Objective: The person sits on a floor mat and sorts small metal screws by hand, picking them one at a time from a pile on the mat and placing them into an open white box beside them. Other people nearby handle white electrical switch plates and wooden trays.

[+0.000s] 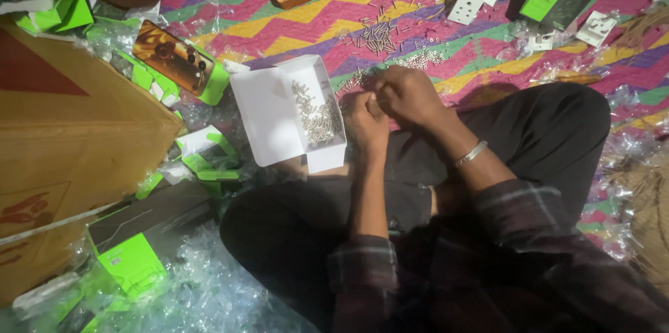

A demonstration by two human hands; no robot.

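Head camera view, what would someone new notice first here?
Probably the zigzag mat in pink, yellow and purple, strewn with small metal screws. At centre, the left hand and right hand meet beside an open white box holding more screws. Bright green cartons lie at left.

A single head-worn camera looks steeply down, close over the person's lap. Both hands, left hand (367,122) and right hand (408,94), sit near frame centre.
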